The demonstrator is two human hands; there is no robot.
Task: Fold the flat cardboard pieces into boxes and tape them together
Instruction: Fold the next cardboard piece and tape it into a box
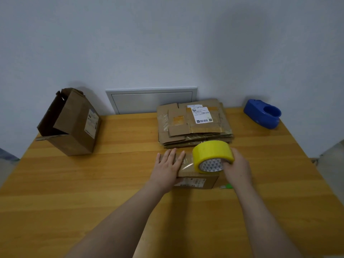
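A small folded cardboard box [200, 180] lies in the middle of the wooden table [93, 192]. My left hand [167, 167] presses flat on its top, fingers spread. My right hand [237, 168] grips a yellow tape roll [210, 154] that stands on the box's right end. A clear strip of tape runs from the roll across the box top towards my left hand. A stack of flat cardboard pieces [194, 123] lies just behind the box.
A larger open cardboard box [74, 123] stands at the table's back left. A blue tape dispenser [264, 114] sits at the back right. A small green object [226, 186] lies by my right wrist. A wall with a grey panel [150, 100] is behind.
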